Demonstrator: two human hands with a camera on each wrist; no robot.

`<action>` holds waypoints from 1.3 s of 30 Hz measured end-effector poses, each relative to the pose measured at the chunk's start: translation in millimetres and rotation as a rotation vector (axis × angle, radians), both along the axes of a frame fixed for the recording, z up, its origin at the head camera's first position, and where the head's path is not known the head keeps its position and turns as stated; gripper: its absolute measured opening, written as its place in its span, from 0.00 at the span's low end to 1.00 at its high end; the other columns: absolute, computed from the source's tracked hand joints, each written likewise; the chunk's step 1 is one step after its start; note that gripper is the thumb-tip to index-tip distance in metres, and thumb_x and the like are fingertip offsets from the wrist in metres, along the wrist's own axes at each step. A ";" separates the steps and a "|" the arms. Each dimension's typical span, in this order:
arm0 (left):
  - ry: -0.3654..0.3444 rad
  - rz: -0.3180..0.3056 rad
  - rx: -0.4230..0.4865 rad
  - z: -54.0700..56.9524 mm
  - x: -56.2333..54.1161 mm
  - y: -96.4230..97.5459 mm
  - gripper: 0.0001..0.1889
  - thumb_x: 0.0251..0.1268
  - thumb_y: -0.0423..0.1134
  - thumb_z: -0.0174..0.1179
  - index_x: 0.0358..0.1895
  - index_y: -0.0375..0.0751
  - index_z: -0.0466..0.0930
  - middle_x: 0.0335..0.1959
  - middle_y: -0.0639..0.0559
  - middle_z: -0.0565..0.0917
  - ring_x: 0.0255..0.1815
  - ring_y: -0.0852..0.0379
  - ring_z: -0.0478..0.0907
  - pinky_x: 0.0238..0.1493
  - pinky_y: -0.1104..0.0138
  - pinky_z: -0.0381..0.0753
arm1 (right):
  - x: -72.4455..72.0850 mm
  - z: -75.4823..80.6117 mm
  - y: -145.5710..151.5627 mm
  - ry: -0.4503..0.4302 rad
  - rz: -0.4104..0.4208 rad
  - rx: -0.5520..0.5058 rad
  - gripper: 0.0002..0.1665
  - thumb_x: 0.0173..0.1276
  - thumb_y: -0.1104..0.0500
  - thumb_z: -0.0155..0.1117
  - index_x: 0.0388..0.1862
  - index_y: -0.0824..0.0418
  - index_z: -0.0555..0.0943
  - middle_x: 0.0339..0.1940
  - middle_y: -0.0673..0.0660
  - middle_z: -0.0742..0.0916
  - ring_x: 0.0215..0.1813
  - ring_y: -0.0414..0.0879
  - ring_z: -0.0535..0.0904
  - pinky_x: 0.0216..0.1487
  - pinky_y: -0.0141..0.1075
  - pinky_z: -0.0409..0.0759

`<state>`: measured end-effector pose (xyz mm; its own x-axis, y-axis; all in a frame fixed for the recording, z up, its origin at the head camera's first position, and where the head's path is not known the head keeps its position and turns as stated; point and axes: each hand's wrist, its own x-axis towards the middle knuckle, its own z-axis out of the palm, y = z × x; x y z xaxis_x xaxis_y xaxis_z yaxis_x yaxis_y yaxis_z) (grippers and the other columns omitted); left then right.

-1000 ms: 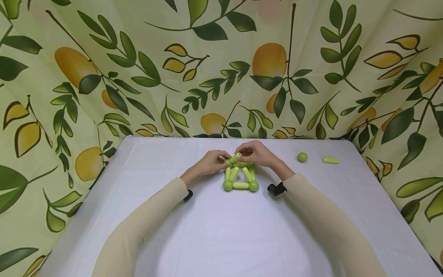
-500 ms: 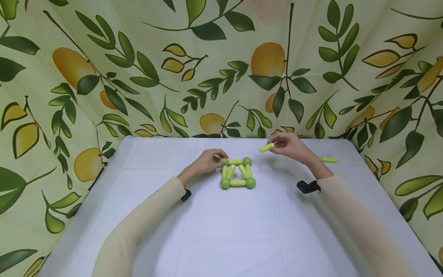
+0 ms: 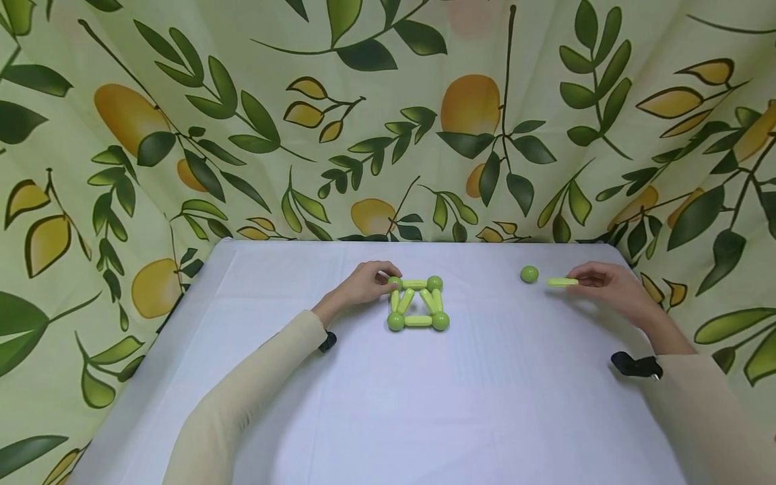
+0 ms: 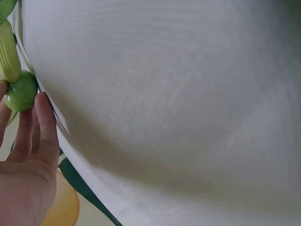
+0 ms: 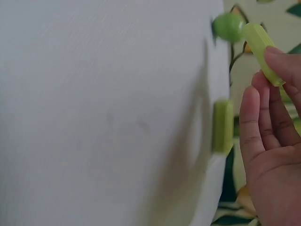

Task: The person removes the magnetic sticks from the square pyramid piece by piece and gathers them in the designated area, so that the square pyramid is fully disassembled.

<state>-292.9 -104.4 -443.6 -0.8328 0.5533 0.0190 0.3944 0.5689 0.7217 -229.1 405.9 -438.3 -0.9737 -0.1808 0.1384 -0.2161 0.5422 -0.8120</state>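
In the right wrist view, the loose green ball (image 5: 228, 27) blurs, as does the lower stick (image 5: 223, 126). The edge crops the right hand (image 5: 275, 162), lower right of the ball.

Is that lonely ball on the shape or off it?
Off. The ball sits on the white table, with a gap between it and the green shape.

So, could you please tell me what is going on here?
A person's left hand holds the far-left ball of a green ball-and-rod frame on the white table. The right hand pinches a separate rod farther right. A loose ball sits nearby, and the right wrist view shows another rod.
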 end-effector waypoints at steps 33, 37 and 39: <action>0.008 -0.006 0.013 -1.3 -0.1 2.4 0.11 0.71 0.33 0.66 0.53 0.38 0.84 0.55 0.45 0.83 0.52 0.50 0.83 0.54 0.65 0.80 | 13.4 -13.7 43.1 0.022 -0.090 0.138 0.17 0.65 0.68 0.74 0.49 0.76 0.82 0.38 0.52 0.88 0.38 0.30 0.80 0.38 0.20 0.76; 0.000 0.002 0.022 -1.2 1.8 3.1 0.13 0.71 0.34 0.66 0.55 0.37 0.83 0.56 0.45 0.82 0.54 0.49 0.82 0.55 0.65 0.80 | 16.6 -5.3 38.1 0.066 -0.087 0.095 0.17 0.67 0.67 0.73 0.50 0.75 0.81 0.39 0.48 0.88 0.39 0.29 0.81 0.38 0.19 0.76; -0.005 0.015 0.025 -1.2 3.0 3.1 0.13 0.71 0.35 0.66 0.56 0.37 0.82 0.56 0.46 0.82 0.54 0.48 0.82 0.55 0.64 0.80 | 16.5 -0.4 28.9 0.082 -0.077 0.062 0.17 0.66 0.67 0.73 0.50 0.74 0.82 0.40 0.50 0.88 0.40 0.30 0.81 0.39 0.20 0.76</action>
<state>-289.9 -101.3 -444.8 -0.8412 0.5399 0.0288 0.3824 0.5565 0.7376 -212.6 434.8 -438.8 -0.9709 -0.1169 0.2088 -0.2362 0.6079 -0.7580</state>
